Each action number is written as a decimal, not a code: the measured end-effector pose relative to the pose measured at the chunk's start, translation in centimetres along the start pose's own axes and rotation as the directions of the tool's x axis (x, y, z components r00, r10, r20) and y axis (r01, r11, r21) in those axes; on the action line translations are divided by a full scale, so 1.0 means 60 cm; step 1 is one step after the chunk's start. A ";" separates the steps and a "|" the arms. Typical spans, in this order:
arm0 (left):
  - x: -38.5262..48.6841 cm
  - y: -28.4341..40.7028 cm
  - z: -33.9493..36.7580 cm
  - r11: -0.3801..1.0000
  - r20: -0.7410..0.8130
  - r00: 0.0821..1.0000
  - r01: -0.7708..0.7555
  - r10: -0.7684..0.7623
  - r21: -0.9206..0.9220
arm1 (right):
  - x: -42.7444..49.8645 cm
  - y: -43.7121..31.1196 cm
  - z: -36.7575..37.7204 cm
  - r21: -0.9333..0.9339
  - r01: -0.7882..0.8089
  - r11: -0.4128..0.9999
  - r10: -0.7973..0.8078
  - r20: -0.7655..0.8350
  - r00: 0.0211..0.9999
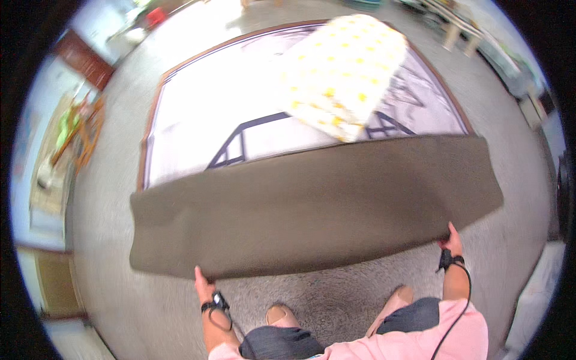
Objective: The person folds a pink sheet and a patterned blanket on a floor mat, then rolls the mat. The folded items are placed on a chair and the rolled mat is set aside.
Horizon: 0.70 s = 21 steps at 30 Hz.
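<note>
A wide rug [306, 207], its brown-grey backing showing, is folded over the near part of a pale patterned rug face with a brown border [150, 117]. My left hand [203, 281] grips the near edge of the fold towards its left end, thumb on top and fingers hidden beneath. Towards the right end, my right hand [451, 240] holds the same edge in the same way. Beyond the fold, a white cloth with yellow spots [346, 72] lies across the patterned face, its near corner close to the fold's far edge.
Grey speckled floor [108, 180] surrounds the rug, and my feet stand on it just behind the held edge. A wooden rack or chair [90, 135] is at the left. Furniture with pale legs [459, 36] stands at the upper right, and a reddish-brown cabinet [85, 58] at the upper left.
</note>
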State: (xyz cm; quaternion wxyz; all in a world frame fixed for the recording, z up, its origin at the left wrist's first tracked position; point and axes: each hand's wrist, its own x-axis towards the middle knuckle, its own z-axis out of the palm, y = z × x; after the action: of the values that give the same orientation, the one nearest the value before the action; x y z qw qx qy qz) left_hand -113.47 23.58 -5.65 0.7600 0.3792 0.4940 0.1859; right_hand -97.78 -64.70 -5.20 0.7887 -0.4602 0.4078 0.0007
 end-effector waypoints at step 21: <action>-0.035 -0.009 0.417 -0.296 0.639 0.623 -0.571 0.452 0.766 | 0.036 0.011 0.007 -0.124 0.087 0.988 -0.116 -0.244 0.963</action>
State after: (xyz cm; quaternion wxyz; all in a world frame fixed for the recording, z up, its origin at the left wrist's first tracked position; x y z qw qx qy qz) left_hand -92.15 11.99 0.83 0.1334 0.9621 0.2215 0.0862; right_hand -96.30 -64.79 -6.97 0.7028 -0.5203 0.4793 -0.0750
